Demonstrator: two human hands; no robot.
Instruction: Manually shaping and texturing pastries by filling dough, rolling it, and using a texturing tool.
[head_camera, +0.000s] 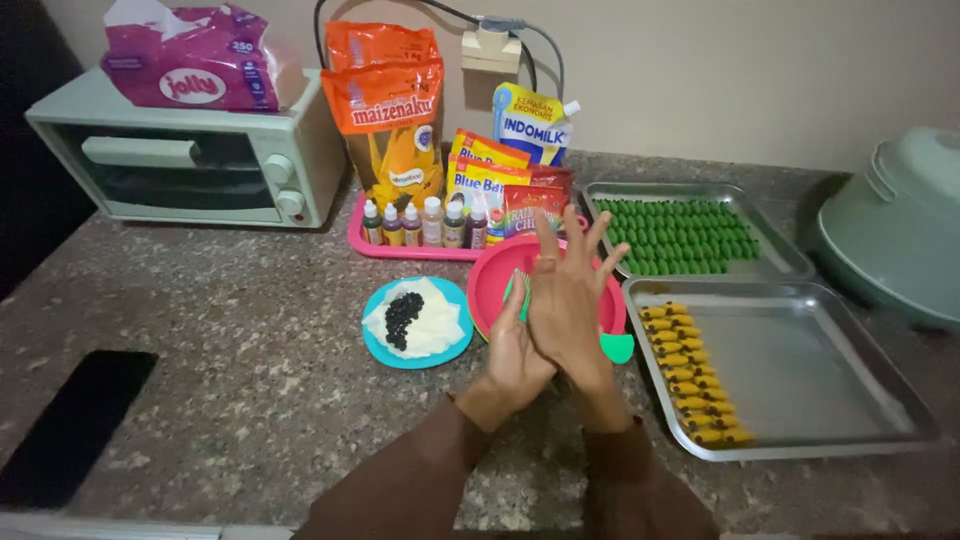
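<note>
My two hands meet palm to palm over the pink plate (495, 275). My right hand (570, 300) lies on top, its back to the camera and its fingers spread. Underneath it is my left hand (512, 365), mostly covered. A thin green sliver (522, 296) shows at the edge between the palms; whether anything is pressed between them is hidden. Right of my hands a steel tray (800, 370) holds a column of small yellow dough pieces (690, 375) along its left side.
A blue plate (380, 345) with white dough and black bits sits to the left. Another steel tray (775, 260) with green pieces (680, 235) is behind. A pink tray (362, 243) holds colouring bottles (430, 222) and packets. Toaster oven (190, 160) far left, green lidded pot (900, 225) far right.
</note>
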